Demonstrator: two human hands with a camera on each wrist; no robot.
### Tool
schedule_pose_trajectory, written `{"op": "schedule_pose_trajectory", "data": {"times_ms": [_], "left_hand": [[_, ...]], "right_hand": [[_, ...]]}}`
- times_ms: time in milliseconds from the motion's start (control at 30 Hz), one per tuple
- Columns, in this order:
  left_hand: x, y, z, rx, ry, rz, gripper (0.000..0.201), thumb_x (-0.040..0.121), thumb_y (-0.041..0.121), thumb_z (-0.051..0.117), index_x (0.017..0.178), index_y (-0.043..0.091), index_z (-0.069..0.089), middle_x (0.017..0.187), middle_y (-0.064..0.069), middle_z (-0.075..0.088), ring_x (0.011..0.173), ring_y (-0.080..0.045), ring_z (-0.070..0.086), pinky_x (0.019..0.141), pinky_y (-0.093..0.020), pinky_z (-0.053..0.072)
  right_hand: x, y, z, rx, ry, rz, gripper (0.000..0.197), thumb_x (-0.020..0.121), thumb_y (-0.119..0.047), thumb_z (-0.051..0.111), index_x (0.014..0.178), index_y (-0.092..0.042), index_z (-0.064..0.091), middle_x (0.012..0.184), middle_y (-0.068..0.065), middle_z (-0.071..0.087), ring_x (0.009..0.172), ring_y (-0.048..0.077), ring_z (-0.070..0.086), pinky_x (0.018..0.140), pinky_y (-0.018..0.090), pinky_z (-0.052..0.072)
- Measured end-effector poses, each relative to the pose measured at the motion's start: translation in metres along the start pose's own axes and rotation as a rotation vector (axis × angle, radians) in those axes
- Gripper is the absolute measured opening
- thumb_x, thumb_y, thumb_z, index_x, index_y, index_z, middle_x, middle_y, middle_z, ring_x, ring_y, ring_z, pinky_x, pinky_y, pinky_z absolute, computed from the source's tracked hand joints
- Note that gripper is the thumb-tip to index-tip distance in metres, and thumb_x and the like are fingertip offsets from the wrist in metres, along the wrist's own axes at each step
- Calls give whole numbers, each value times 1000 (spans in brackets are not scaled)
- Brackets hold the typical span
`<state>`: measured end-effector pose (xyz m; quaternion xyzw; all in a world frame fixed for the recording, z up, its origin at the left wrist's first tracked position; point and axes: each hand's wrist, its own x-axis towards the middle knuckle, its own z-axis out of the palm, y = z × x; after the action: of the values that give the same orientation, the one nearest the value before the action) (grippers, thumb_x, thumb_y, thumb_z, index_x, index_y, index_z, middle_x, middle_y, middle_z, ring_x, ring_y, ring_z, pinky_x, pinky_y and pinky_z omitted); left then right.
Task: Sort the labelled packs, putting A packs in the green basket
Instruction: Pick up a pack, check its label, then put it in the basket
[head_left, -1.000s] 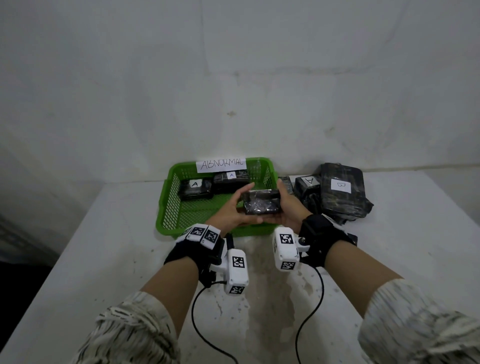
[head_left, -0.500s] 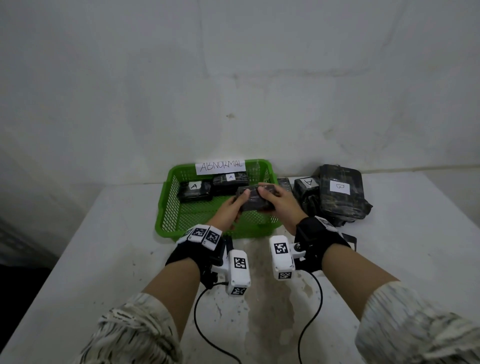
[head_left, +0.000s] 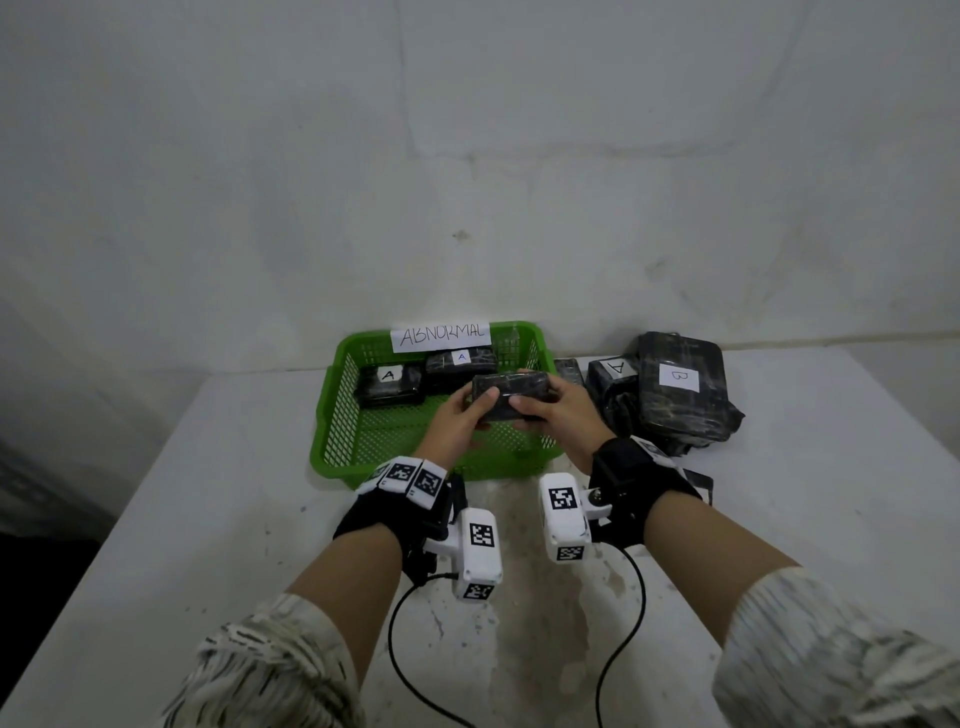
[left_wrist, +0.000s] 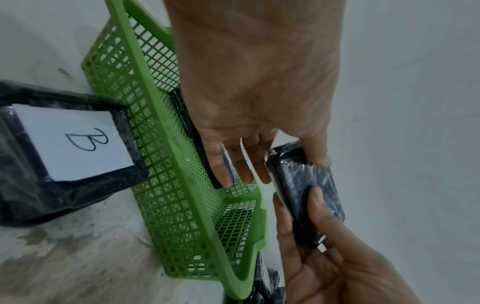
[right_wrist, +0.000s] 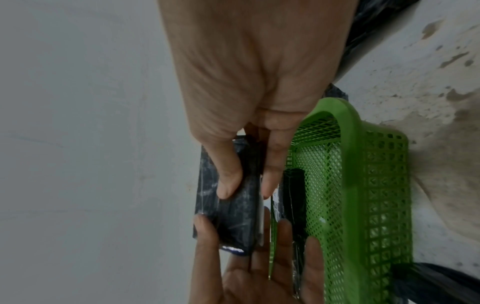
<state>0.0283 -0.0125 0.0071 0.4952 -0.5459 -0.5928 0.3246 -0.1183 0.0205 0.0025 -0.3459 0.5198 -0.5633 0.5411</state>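
While both hands hold pack (head_left: 511, 396), green basket (head_left: 337, 415) contains two A packs (head_left: 389, 384)

White stained table (head_left: 208, 519), grey wall (head_left: 467, 156), black cables (head_left: 400, 644), wrist-worn cameras with square markers (head_left: 480, 551).

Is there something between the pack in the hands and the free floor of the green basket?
Nothing visible. The held pack hangs over bare mesh in the green basket; two A packs lie farther back.
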Motion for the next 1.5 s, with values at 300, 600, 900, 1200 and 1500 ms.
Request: {"op": "schedule_pose_trajectory", "data": {"times_ms": [300, 600, 900, 1200, 1500], "left_hand": [[7, -7, -3, 0, 167, 71, 48, 90, 10, 58, 132, 12, 36, 129, -22, 51, 112, -33, 54, 87, -39, 47], [5, -2, -4, -96, 57, -106, 40, 100, 17, 39, 140, 10, 35, 138, -19, 46, 119, -39, 52, 90, -41, 48], [-3, 5, 1, -157, -70, -165, 87, 73, 49, 72, 141, 13, 31, 136, -14, 49, 109, -27, 58, 96, -46, 49], [-1, 9, 2, -101, 35, -147, 51, 93, 22, 50, 139, 9, 32, 130, -16, 50, 98, -24, 55, 78, -32, 44], [-9, 15, 1, -48, -169, -114, 40, 93, 49, 43, 114, 20, 60, 118, -6, 62, 116, -21, 52, 102, -41, 41]], "right_hand": [[-2, -2, 3, 44, -25, 47, 28, 95, -17, 56, 121, -6, 60, 121, 16, 62, 100, 24, 64, 73, 32, 60], [-9, -8, 6, -10, -112, 41, 26, 97, -12, 53, 116, -27, 63, 111, 10, 61, 80, 23, 63, 60, 33, 59], [-7, -3, 7, -327, -6, -166, 22, 86, 1, 62, 106, -7, 65, 95, 9, 61, 86, 24, 66, 61, 30, 60], [-4, -1, 10, -378, -50, -220, 28, 86, -10, 67, 112, -22, 67, 107, 19, 60, 92, 27, 63, 56, 23, 56], [-7, -6, 12, -177, -12, -35, 13, 99, -18, 46, 107, -10, 53, 100, 6, 57, 96, 24, 58, 73, 38, 55]]}}
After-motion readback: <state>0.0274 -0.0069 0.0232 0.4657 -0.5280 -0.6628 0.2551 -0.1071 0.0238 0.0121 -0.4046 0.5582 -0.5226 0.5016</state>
